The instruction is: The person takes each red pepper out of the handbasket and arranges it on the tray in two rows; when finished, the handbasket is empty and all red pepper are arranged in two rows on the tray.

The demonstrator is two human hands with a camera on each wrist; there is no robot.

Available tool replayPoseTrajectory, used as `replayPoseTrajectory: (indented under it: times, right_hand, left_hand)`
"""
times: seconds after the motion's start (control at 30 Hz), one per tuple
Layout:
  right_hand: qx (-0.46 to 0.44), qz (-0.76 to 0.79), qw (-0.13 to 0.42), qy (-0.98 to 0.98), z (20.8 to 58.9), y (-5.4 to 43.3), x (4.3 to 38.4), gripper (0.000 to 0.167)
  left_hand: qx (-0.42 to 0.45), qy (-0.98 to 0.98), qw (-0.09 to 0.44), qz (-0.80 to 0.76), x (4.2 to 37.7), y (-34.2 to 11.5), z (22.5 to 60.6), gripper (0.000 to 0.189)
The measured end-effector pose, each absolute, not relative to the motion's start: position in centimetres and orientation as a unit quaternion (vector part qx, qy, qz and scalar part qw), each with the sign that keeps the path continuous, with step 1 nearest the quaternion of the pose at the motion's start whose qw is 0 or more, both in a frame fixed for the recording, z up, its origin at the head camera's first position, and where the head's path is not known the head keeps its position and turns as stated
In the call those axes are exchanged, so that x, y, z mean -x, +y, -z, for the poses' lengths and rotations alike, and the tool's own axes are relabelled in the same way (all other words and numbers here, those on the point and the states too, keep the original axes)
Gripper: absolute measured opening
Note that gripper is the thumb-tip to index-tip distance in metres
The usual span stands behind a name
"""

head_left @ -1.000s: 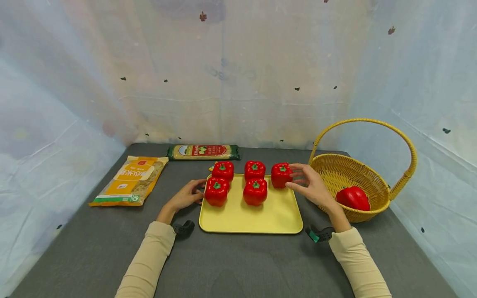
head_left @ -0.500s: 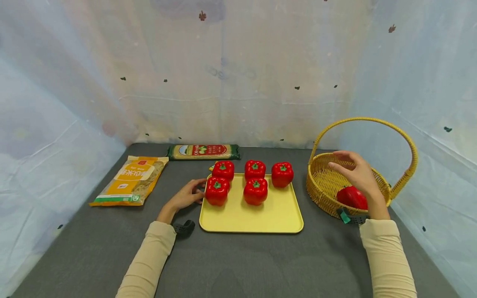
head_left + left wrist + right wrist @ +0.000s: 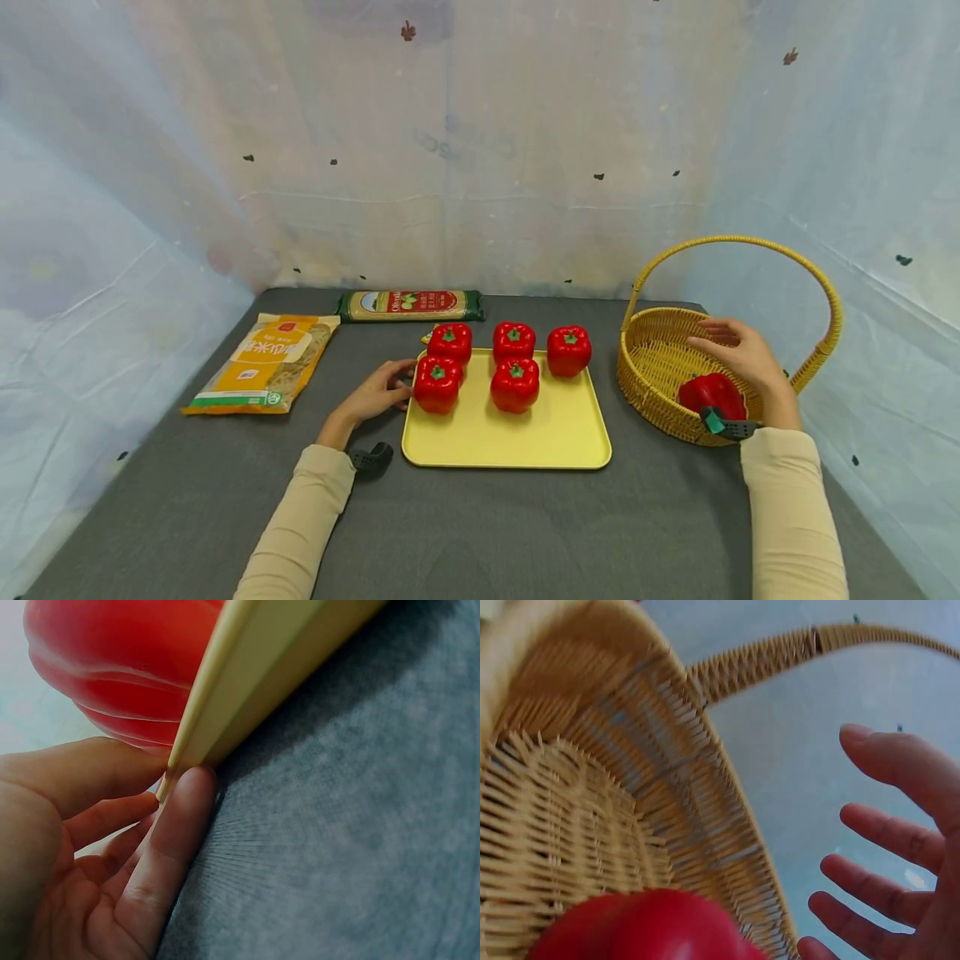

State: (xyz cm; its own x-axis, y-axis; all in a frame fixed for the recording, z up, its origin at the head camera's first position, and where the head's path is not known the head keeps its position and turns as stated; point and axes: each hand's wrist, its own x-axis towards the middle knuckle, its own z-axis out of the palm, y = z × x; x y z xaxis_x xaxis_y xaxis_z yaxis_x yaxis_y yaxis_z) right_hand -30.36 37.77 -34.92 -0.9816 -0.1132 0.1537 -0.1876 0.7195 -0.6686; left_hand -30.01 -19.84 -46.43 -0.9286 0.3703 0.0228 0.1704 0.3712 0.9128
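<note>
Several red bell peppers (image 3: 514,386) stand stem up on a yellow tray (image 3: 510,442). My left hand (image 3: 377,392) pinches the tray's left rim between thumb and fingers, close beside the front left pepper; the left wrist view shows the thumb and a fingertip (image 3: 193,787) against the edge. Over the right part of a wicker basket (image 3: 652,400) hovers my right hand (image 3: 746,354), fingers spread and holding nothing. Another red bell pepper (image 3: 708,393) lies inside that basket, partly covered by the wrist strap in the head view. The right wrist view shows it (image 3: 660,930) below the hand.
At the left lies a yellow food bag (image 3: 262,364). A long green and red packet (image 3: 410,305) rests behind the tray. The basket's tall arched handle (image 3: 735,240) rises over the right hand. Pale sheeting hangs behind and at both sides.
My right hand has left the rear right pepper, which stays on the tray, and moved right to above the basket. The left hand keeps its place at the tray rim.
</note>
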Motion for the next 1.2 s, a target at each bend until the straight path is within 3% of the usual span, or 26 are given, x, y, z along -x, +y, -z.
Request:
replayPoseTrajectory:
  times: [0.4, 0.73, 1.0, 1.2]
  right_hand:
    - [-0.060, -0.329, -0.044, -0.941, 36.9, 40.7, 31.7, 0.072]
    - [0.007, -0.405, -0.183, -0.896, 37.2, 40.7, 31.2, 0.081]
    - [0.019, -0.387, -0.245, -0.889, 37.3, 40.5, 31.0, 0.082]
    - [0.003, -0.384, -0.258, -0.887, 37.2, 40.5, 31.0, 0.078]
  left_hand:
    - [-0.157, 0.827, 0.091, -0.532, 30.0, -19.6, 46.6, 0.055]
    - [-0.160, 0.824, 0.091, -0.535, 30.1, -19.7, 46.7, 0.055]
    - [-0.159, 0.826, 0.089, -0.533, 30.1, -19.8, 46.9, 0.055]
    - [-0.163, 0.825, 0.088, -0.533, 30.2, -19.8, 46.9, 0.055]
